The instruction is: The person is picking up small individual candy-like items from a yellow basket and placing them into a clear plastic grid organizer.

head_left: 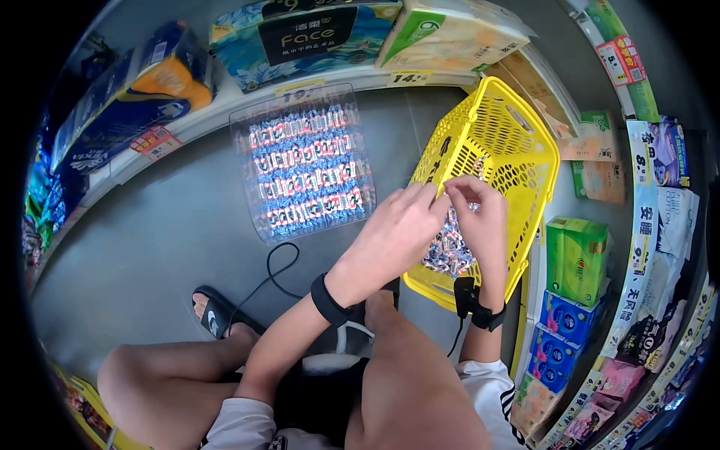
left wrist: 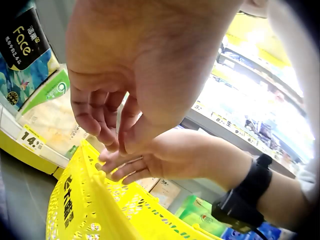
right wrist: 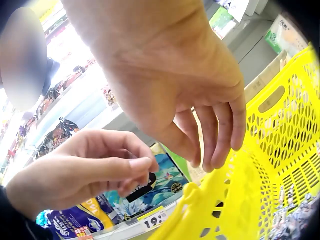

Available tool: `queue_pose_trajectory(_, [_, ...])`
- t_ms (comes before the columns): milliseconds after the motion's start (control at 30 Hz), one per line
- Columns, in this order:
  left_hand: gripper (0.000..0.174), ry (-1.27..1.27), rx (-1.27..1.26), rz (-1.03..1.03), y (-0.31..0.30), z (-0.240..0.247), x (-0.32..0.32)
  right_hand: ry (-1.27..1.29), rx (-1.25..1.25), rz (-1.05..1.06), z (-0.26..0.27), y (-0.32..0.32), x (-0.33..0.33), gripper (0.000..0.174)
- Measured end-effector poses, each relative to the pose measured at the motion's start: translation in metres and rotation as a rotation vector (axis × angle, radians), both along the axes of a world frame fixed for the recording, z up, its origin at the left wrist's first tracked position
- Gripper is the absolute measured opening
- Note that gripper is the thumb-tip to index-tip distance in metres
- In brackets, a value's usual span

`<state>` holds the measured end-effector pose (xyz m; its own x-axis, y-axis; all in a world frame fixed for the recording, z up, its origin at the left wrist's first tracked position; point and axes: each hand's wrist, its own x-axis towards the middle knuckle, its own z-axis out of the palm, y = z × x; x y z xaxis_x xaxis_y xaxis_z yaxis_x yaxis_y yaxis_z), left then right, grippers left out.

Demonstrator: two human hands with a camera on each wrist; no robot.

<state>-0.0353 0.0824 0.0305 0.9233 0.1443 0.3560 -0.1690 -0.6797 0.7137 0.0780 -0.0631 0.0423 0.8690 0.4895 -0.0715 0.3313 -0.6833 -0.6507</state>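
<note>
My two hands meet above the near-left rim of a yellow shopping basket. In the left wrist view my left hand has its thumb close against bent fingers; I cannot tell whether something small is pinched there. Beside it, my right hand hangs palm down with loosely bent fingers, thumb near the index finger, at the basket rim in the right wrist view. Many small wrapped candies lie in the basket below the hands. On the floor to the left, a clear plastic box holds rows of blue, white and red wrapped candies.
Shelves with tissue packs curve along the back, and more packs line the right side. A black cable loops on the floor near a sandalled foot. My bent knees frame the near side.
</note>
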Motion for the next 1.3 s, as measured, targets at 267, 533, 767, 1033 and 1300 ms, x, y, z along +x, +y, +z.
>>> queue_pose_trajectory(267, [0.027,0.061,0.128,-0.209,-0.045,0.013,0.026,0.079,-0.247,0.163,-0.024,-0.053,0.004,0.021])
queue_pose_trajectory(533, [0.036,0.433,0.421,-0.321,-0.112,-0.012,0.041,0.312,-0.213,0.263,-0.08,-0.113,0.025,0.033])
queue_pose_trajectory(767, [0.038,0.868,0.458,-0.428,-0.135,-0.032,0.062,0.46,-0.341,0.299,-0.082,-0.124,0.034,0.035])
queue_pose_trajectory(1033, [0.037,1.05,0.368,-0.511,-0.148,-0.056,0.071,0.624,-0.234,0.307,-0.125,-0.135,0.041,0.035])
queue_pose_trajectory(1300, [0.039,1.043,0.425,-0.544,-0.147,-0.076,0.071,0.739,-0.254,0.353,-0.118,-0.117,0.043,0.046])
